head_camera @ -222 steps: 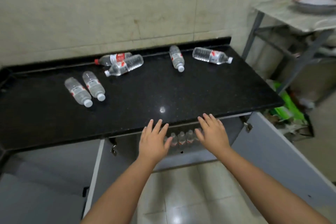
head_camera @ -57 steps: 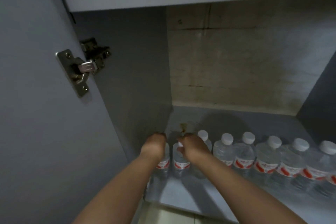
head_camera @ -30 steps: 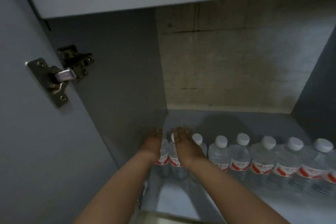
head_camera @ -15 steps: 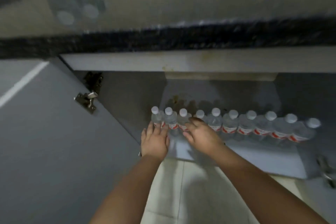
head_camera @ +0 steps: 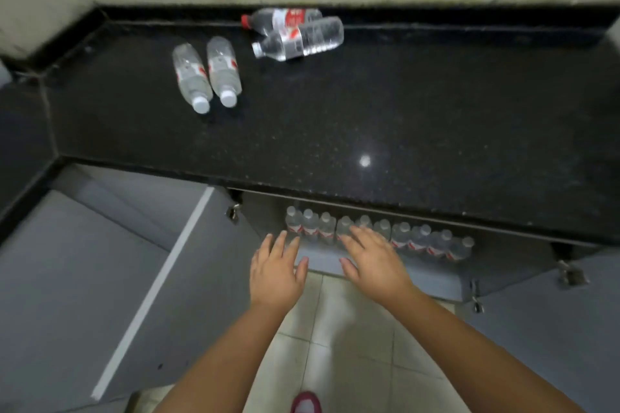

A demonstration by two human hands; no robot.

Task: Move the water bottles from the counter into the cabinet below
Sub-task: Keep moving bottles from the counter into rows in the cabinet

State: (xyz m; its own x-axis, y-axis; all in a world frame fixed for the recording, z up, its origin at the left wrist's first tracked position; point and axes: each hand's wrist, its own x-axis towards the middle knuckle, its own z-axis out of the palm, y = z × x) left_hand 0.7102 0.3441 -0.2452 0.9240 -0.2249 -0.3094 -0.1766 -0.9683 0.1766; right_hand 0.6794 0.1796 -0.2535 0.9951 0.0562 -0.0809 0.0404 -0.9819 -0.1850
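Hands empty: left hand [head_camera: 275, 273] & right hand [head_camera: 375, 263] spread flat, near open grey cabinet [head_camera: 436, 278]. Four clear plastic water bottles [head_camera: 221, 72] lie far left on black speckled counter [head_camera: 402, 104]; upright row of bottles [head_camera: 379, 231] stands inside cabinet.

left hand [head_camera: 277, 273] flat with fingers spread, right hand [head_camera: 375, 265] likewise, both empty, forearms outstretched

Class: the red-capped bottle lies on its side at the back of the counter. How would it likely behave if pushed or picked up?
The red-capped bottle is round and on its side, so it would probably roll, though the bottle beside it may block it. It is clear plastic, so probably not fragile. Its fill level is unclear, so its weight is uncertain.
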